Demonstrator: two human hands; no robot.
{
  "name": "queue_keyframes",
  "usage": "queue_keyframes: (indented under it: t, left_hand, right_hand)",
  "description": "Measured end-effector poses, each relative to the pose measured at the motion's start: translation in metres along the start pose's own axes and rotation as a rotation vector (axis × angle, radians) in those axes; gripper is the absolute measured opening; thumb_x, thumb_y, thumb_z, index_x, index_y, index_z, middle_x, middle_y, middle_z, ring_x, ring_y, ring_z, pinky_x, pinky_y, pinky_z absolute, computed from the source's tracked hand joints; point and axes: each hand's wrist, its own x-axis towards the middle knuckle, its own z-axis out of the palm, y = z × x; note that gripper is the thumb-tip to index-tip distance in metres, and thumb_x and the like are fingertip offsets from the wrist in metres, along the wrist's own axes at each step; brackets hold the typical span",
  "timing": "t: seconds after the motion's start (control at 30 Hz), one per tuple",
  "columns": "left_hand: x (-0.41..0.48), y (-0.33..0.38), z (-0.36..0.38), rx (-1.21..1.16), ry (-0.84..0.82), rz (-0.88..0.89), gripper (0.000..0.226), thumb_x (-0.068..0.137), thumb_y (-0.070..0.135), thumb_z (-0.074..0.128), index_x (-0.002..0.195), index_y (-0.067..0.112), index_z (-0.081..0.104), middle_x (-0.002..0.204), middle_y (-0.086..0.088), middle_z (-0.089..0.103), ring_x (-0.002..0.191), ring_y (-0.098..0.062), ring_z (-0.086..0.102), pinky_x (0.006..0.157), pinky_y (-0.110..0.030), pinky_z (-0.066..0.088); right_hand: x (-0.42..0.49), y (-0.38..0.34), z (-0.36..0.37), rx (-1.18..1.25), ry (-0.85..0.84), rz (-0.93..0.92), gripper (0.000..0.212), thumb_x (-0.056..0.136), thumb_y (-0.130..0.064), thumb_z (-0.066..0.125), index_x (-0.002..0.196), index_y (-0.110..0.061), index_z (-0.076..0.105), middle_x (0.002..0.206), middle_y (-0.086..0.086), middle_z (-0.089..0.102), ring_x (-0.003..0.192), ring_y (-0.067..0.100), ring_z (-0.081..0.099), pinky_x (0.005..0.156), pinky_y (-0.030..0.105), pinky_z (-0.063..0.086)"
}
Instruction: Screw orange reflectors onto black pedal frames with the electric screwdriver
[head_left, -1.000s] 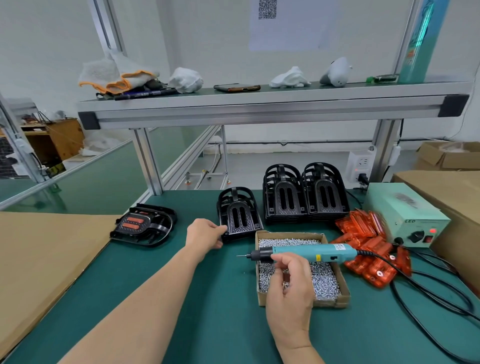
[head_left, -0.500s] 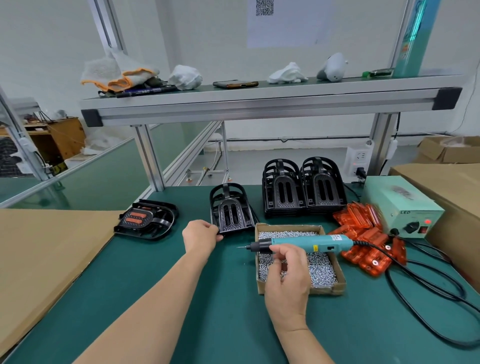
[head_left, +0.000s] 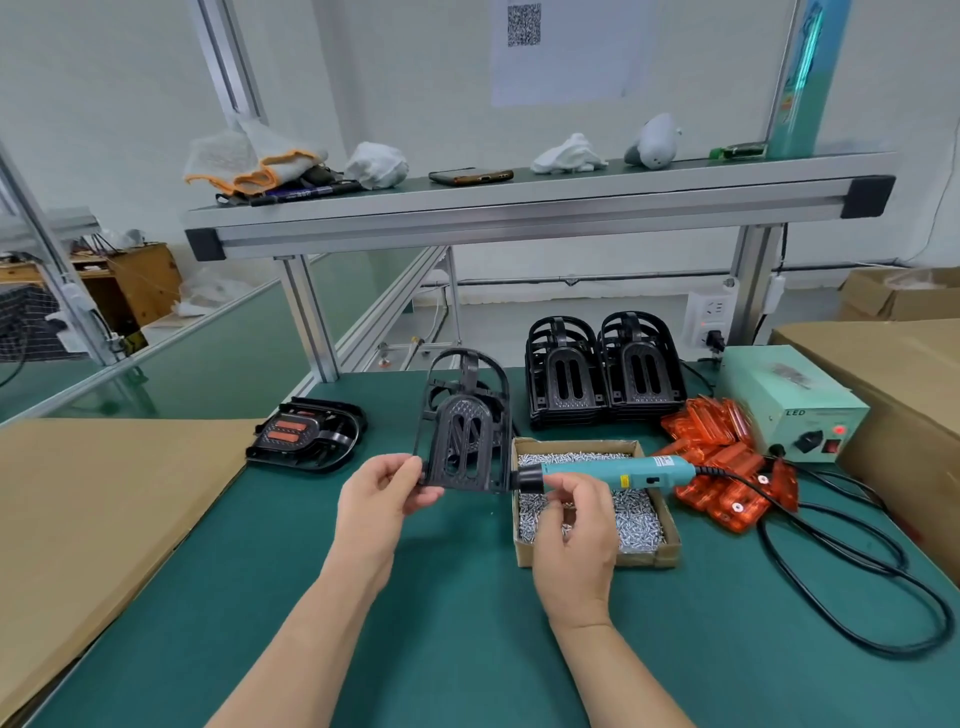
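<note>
L hand (head_left: 382, 496) pinches frame (head_left: 464, 441) upright off tabletop (head_left: 441, 623), prob. for a reflector; R hand (head_left: 574, 525) grips driver (head_left: 613, 472).

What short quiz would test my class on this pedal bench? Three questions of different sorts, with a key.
1. True or false: the left hand holds a black pedal frame off the table.
2. The electric screwdriver in the right hand points: A toward that frame; B toward the person; C straight up.
3. Fill in: the loose orange reflectors lie to the ___ of the box of screws.
Key: 1 true; 2 A; 3 right.
</note>
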Motion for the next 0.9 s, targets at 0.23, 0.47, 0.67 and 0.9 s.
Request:
queue_keyframes:
  t: [0.23,0.47,0.67,0.9]
  left_hand:
    - [-0.064,0.019,-0.025,0.162,-0.115,0.061,0.013,0.094,0.013,0.064,0.091,0.025,0.064,0.094,-0.002,0.074,0.078,-0.028,0.074,0.083,-0.031,0.053]
    - [-0.113,0.022,-0.039,0.553,-0.263,0.308,0.028,0.088,0.008,0.070,0.094,0.034,0.062,0.098,0.010,0.071,0.079,-0.011,0.066,0.075,-0.017,0.049]
    - [-0.146,0.002,-0.040,0.729,-0.373,0.579,0.027,0.087,0.014,0.068,0.100,0.035,0.057,0.102,0.018,0.062,0.090,-0.007,0.063,0.082,-0.016,0.046]
    - [-0.155,-0.013,-0.031,0.783,-0.511,0.678,0.021,0.084,0.015,0.069,0.092,0.027,0.054,0.102,0.020,0.053,0.090,-0.007,0.055,0.081,-0.029,0.049]
  right_hand:
    - [0.001,-0.009,-0.009,0.130,-0.013,0.178,0.020,0.097,0.002,0.054,0.113,-0.006,0.062,0.108,0.005,0.060,0.097,0.022,0.062,0.092,0.042,0.052]
    - [0.012,-0.035,-0.053,0.395,-0.175,0.360,0.035,0.091,-0.052,0.047,0.113,-0.031,0.064,0.095,-0.002,0.069,0.069,0.011,0.068,0.054,0.026,0.052]
    - [0.000,-0.019,-0.097,0.200,-0.351,0.334,0.013,0.096,-0.031,0.065,0.105,-0.035,0.073,0.095,-0.012,0.072,0.093,0.009,0.067,0.084,0.022,0.050]
    - [-0.014,0.002,-0.124,0.042,-0.493,0.243,0.045,0.088,0.011,0.062,0.113,-0.026,0.070,0.111,-0.012,0.072,0.108,-0.004,0.064,0.095,0.012,0.047]
